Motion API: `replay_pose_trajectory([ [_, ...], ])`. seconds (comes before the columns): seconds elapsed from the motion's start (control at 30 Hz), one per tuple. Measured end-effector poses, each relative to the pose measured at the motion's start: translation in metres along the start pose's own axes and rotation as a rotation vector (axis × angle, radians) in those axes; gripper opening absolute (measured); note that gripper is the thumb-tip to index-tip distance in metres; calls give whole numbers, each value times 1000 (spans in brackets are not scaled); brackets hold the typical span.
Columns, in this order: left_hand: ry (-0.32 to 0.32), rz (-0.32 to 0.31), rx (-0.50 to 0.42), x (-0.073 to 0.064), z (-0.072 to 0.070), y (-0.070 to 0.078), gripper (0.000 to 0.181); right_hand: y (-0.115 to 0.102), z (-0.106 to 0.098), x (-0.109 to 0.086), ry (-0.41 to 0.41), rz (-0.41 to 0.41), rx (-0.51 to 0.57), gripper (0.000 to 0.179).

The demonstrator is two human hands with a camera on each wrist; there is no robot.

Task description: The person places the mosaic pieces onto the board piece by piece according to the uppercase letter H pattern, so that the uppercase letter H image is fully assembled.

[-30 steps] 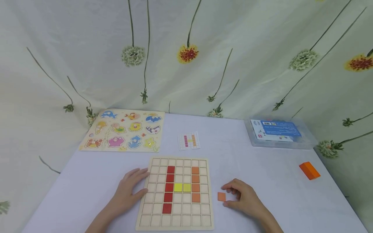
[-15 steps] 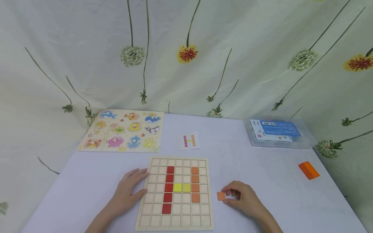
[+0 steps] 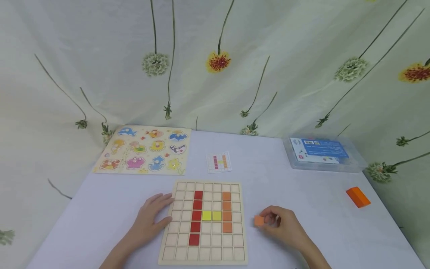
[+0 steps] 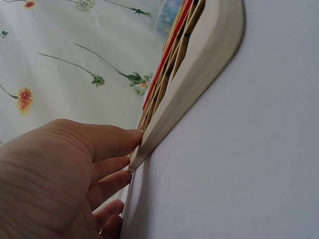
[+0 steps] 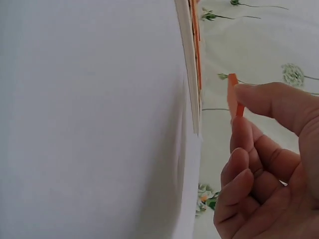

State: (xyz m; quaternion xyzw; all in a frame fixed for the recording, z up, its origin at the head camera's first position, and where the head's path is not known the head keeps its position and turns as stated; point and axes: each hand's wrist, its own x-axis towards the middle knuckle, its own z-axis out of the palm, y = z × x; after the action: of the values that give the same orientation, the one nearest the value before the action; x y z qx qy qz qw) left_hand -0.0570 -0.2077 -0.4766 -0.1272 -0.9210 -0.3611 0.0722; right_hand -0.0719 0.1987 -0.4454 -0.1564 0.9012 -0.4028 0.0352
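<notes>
Between thumb and fingertips my right hand (image 3: 283, 226) pinches an orange square tile (image 3: 258, 220), just off the right side of the wooden grid board (image 3: 170, 254). In the right wrist view the tile (image 5: 232, 97) is seen nearly edge-on, raised off the table. My left hand (image 3: 150, 216) touches the board's left edge with thumb and fingertips, its fingers fairly straight. Set in the board are a column of red tiles (image 3: 196, 215), a shorter column of orange tiles (image 3: 227, 206) and two yellow tiles (image 3: 212, 216) joining them.
Behind the board lies a small pattern card (image 3: 218, 162). A sea-animal puzzle board (image 3: 142, 154) is at the back left. A clear plastic case (image 3: 354, 164) stands at the back right, with an orange block (image 3: 358, 197) nearer on the white table (image 3: 315, 194).
My right hand has pinched the orange tile and lifted it from the table. The left hand stays at the board's edge, and the tiles in the grid are unchanged.
</notes>
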Motion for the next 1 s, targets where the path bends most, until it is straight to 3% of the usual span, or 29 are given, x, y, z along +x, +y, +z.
replay_pose_trajectory([
  [0.13,8,9,1,1,0,1,51,-13,5,2,-25,-65,-19,25],
  [0.33,7,-2,-2,1,0,1,51,-33,20,4,-107,-120,36,24],
  [0.73,16,9,-5,1,2,-1,51,-52,44,12,-286,-32,73,22],
  [1.0,11,3,-10,1,2,-1,51,-56,50,12,-334,0,76,22],
])
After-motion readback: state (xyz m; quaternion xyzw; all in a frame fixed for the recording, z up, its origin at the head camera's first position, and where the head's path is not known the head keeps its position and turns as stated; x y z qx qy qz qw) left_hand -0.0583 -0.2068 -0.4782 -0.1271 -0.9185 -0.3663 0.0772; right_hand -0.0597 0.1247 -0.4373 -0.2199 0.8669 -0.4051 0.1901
